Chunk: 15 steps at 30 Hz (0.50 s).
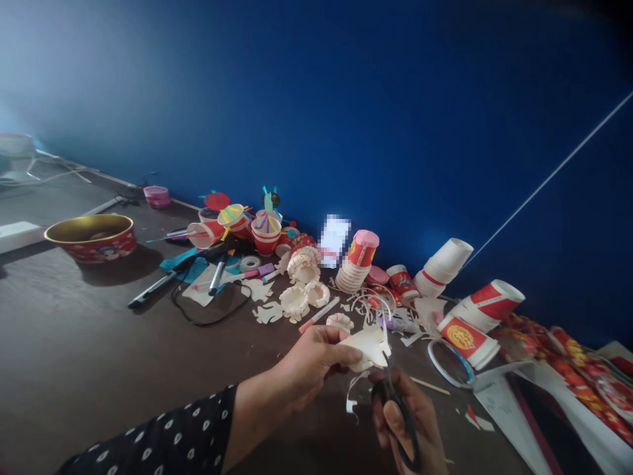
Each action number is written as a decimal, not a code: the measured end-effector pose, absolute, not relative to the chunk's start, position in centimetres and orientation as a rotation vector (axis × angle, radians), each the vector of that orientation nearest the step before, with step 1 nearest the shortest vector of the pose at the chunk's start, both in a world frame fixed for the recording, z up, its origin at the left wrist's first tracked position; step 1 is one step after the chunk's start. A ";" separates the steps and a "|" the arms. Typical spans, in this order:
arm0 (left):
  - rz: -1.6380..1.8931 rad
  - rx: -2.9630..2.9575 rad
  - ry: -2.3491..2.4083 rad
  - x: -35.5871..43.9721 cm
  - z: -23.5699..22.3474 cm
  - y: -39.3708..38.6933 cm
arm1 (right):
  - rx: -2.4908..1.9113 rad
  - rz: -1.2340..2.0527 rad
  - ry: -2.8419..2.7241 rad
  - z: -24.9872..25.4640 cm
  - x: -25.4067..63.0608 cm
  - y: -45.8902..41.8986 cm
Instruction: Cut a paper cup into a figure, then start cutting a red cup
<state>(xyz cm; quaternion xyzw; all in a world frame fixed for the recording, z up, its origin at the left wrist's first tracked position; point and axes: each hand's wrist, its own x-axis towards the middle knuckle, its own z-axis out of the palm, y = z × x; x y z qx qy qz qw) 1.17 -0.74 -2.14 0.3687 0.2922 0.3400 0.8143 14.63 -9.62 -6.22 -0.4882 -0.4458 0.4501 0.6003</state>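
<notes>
Paper piece (368, 348), a curved off-white bit, is up in the air just above the surface, pinched at its left end between the thumb and fingers of my left hand (311, 359). Its long side runs roughly left to right, tilting up a little, and it sticks out from those fingers toward my right hand (408, 422). The left hand is the closer one, while the right sits just below and to the right, with its fingers curled through the loops of the black scissors (401, 412). The blades point up to the paper's right end, though I can't tell exactly how they meet it. Thin paper scraps (352, 396) lie underneath on the dark brown surface (99, 343). Further out there's a pile of fringed paper cups (295, 302), a stack of red-and-white cups (359, 260), some markers (217, 276) and a red bowl with a gold inside (93, 247), all up against a blue wall (346, 119). My dotted black sleeve (158, 429) comes in from the lower left.
</notes>
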 end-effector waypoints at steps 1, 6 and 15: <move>0.721 0.782 0.620 1.2 -2.2 -0.8 | -1.129 1.041 -1.039 -6.2 14.6 -9.6; 0.673 0.736 0.604 1.4 -2.6 -1.2 | -1.141 1.055 -1.002 -6.2 14.5 -9.8; 0.645 0.678 0.598 1.8 -2.4 -2.2 | -1.098 1.038 -1.019 -6.5 14.3 -9.9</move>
